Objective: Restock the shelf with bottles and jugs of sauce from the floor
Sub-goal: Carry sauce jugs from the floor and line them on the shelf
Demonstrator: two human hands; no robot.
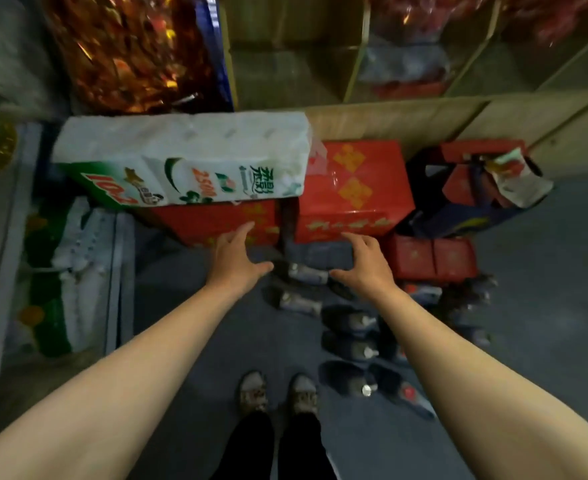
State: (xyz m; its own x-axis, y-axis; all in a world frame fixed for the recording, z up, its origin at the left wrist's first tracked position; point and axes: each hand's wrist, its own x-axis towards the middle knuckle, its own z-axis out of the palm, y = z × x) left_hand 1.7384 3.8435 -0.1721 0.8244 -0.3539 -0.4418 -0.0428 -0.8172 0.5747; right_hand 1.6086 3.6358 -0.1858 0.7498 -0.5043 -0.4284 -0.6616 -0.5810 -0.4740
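Several dark sauce bottles (349,348) lie on the floor (545,271) by your feet, none lifted, so restocking looks barely begun; your left hand (235,259) and right hand (363,263) hover above them, fingers spread, holding nothing.

Red boxes (351,192) wall off bottles (349,348) (grey floor (188,306) leftward open).
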